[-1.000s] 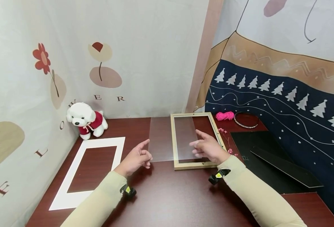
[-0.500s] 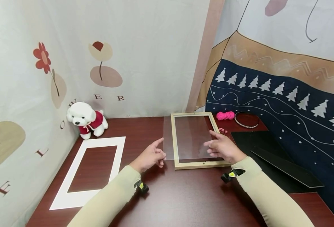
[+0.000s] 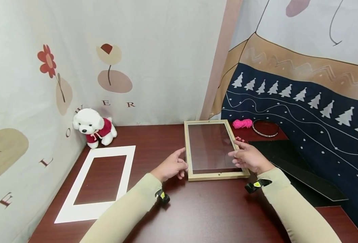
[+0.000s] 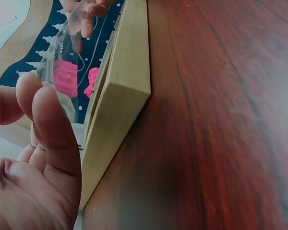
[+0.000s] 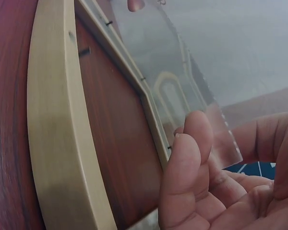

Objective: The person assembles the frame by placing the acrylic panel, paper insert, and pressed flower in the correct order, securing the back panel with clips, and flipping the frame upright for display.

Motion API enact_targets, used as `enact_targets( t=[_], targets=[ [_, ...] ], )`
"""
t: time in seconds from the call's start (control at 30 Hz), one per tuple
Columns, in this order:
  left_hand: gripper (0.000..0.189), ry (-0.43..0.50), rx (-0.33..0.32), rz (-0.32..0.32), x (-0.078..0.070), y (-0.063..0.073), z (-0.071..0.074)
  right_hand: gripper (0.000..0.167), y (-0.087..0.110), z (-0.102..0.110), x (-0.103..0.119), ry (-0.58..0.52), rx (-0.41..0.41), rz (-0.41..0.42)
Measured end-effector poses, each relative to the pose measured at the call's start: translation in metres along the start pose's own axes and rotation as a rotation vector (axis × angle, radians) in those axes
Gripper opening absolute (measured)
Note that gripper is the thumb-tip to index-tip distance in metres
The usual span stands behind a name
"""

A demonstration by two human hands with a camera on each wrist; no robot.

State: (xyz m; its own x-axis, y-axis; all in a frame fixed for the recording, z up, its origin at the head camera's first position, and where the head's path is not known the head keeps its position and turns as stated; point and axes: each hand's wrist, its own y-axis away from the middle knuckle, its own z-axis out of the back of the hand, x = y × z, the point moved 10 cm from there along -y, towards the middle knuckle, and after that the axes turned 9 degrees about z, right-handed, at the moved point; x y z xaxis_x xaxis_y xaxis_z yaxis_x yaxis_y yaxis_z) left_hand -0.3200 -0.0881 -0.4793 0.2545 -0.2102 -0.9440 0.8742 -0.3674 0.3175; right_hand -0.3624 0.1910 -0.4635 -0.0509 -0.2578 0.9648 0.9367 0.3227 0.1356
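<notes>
Over dark-red tabletop (image 3: 197,212), holding clear sheet (image 3: 210,146) just above wooden frame (image 3: 207,176), pinching left edge with curled left grip (image 3: 171,166), right edge with curled right grip (image 3: 250,158) (plush dog (image 3: 90,122) far left).

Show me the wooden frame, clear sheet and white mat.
Wooden frame (image 3: 207,176): head view, on its near bar.
Clear sheet (image 3: 211,145): head view, on its middle.
White mat (image 3: 78,212): head view, on its near border.

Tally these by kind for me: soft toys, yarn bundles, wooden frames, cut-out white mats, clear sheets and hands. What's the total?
White plush dog in red clothing: 1
Bright pink yarn bundle: 1
Pale wooden rectangular frame: 1
White rectangular cut-out mat: 1
Clear rectangular sheet: 1
Hands (left hand, right hand): 2
Total: 7
</notes>
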Motion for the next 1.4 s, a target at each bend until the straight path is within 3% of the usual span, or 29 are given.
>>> enact_targets(
  t=[0.4, 0.7, 1.07, 1.4],
  targets=[
    [0.087, -0.078, -0.014, 0.039, 0.002, -0.017, -0.007, 0.074, -0.006, 0.015, -0.014, -0.03, -0.002, -0.055],
    [0.082, -0.109, -0.019, 0.042, 0.001, -0.021, -0.008, 0.073, -0.011, 0.02, -0.019, -0.046, -0.008, -0.093],
    [0.08, -0.17, -0.03, 0.055, 0.001, -0.023, -0.007, 0.07, -0.013, 0.021, -0.017, 0.109, -0.034, -0.105],
    [0.074, -0.244, -0.06, 0.062, -0.001, -0.023, -0.001, 0.07, -0.014, 0.021, -0.012, 0.129, -0.035, -0.097]
  ],
)
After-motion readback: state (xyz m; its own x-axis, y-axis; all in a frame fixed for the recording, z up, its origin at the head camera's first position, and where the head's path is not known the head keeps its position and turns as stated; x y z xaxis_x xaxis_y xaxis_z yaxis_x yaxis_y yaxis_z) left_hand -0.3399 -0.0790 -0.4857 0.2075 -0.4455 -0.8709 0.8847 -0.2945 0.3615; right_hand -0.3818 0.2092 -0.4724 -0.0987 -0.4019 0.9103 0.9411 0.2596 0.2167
